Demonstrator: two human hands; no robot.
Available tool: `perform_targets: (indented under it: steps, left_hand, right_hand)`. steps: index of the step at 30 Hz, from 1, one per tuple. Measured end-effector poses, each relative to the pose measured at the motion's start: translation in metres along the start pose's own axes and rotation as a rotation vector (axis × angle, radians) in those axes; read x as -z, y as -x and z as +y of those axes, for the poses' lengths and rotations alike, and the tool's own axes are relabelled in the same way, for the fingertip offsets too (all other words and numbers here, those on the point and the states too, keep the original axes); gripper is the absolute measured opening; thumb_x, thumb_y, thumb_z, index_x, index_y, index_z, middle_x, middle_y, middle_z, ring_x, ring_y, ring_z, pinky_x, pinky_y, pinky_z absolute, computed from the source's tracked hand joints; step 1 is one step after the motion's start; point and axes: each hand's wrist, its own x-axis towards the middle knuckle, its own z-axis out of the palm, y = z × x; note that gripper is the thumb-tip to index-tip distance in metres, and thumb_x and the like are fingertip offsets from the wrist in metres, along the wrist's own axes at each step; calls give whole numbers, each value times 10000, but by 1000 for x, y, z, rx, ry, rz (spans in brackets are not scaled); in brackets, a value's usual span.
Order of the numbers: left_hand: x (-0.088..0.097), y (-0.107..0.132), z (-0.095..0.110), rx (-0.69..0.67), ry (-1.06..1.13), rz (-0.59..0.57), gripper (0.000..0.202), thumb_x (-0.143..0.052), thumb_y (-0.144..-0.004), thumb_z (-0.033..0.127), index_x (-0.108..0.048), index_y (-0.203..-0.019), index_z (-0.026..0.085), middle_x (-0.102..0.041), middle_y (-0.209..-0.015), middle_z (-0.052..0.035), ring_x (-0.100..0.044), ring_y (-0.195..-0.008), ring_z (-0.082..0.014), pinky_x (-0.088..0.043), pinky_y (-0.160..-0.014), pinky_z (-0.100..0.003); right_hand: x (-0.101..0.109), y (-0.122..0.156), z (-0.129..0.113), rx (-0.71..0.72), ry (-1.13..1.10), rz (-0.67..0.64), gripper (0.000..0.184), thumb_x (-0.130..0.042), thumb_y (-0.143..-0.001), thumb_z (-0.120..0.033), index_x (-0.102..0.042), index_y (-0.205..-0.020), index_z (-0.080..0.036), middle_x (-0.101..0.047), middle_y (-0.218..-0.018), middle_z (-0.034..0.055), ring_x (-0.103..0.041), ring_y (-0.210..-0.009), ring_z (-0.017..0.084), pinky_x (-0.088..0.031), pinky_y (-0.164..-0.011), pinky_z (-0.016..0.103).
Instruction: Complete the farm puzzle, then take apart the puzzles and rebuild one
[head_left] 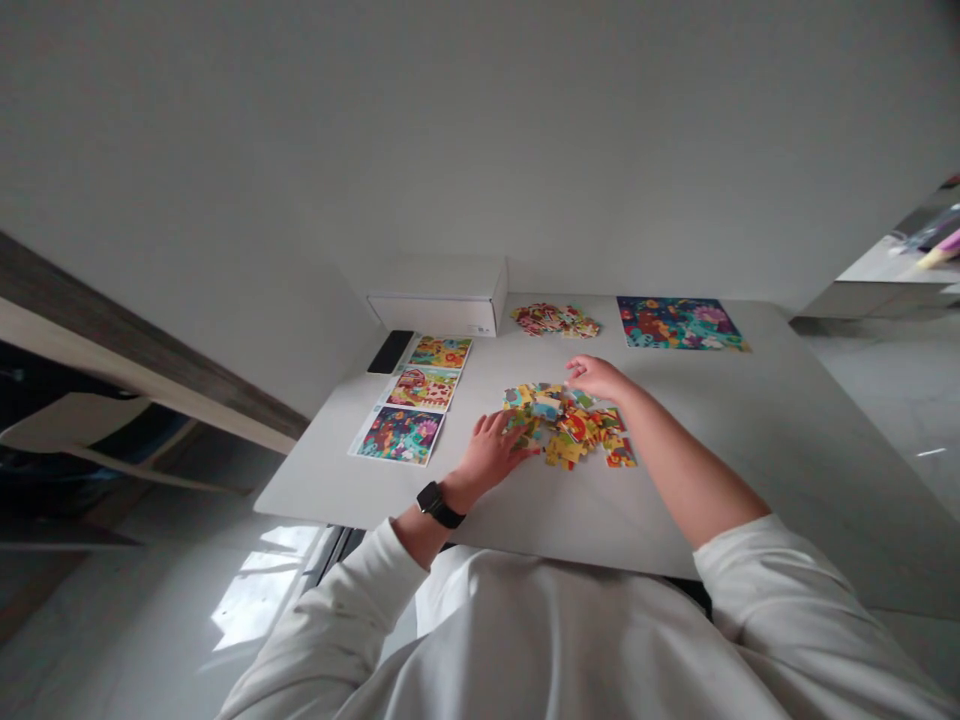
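A heap of colourful loose puzzle pieces [571,428] lies in the middle of the white table [720,460]. My left hand [493,452], with a black watch on its wrist, lies flat with fingers spread on the heap's left edge. My right hand [598,377] rests on the far right side of the heap, fingers stretched toward the pieces. Neither hand lifts a piece.
A finished puzzle [679,323] lies at the far right, a smaller pile of pieces [555,320] beside it. Three picture cards [418,400] lie in a row at the left, with a black phone [391,351] and a white box [442,297] behind them.
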Motion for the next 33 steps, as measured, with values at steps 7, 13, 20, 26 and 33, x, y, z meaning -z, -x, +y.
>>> perform_targets:
  steps: [7, 13, 20, 26, 33]
  left_hand:
    - [19, -73, -23, 112, 43, 25, 385, -556, -1060, 250, -650, -1433, 235, -723, -1348, -126, -672, -1265, -269, -493, -1176, -448]
    - [19, -136, -33, 179, 77, -180, 607, -833, -769, 169, -687, -1358, 187, -789, -1139, -106, -737, -1111, -276, -567, -1006, -347]
    - [35, -134, -56, 221, 247, -242, 293, -799, -816, 254, -780, -1099, 183, -778, -808, -23, -747, -779, -190, -572, -714, -258]
    - [40, -102, -59, 246, 733, -178, 307, -787, -876, 328, -749, -1117, 142, -785, -945, -80, -780, -811, -210, -645, -767, -345]
    - [22, -36, -32, 9, 274, 23, 496, -820, -878, 349, -690, -1339, 225, -715, -1283, -125, -691, -1242, -309, -555, -1133, -496]
  right_hand:
    - [11, 17, 30, 133, 522, -14, 518, -823, -855, -157, -758, -1362, -243, -712, -1349, 138, -705, -1198, 260, -513, -1059, 305]
    - [24, 10, 45, 88, 531, -61, 352, -930, -723, -239, -784, -1043, -227, -763, -1141, 96, -721, -997, 252, -535, -888, 308]
    - [36, 18, 51, 91, -269, -174, 364, -886, -774, -444, -665, -949, -213, -745, -855, 11, -676, -734, 168, -544, -696, 274]
    - [-4, 1, -2, 116, -6, -86, 230, -827, -873, -398, -755, -976, -205, -813, -1065, 85, -734, -978, 221, -552, -879, 304]
    - [-30, -22, -37, -46, 168, -23, 258, -942, -718, -252, -736, -869, -214, -807, -990, 70, -739, -954, 240, -537, -822, 280]
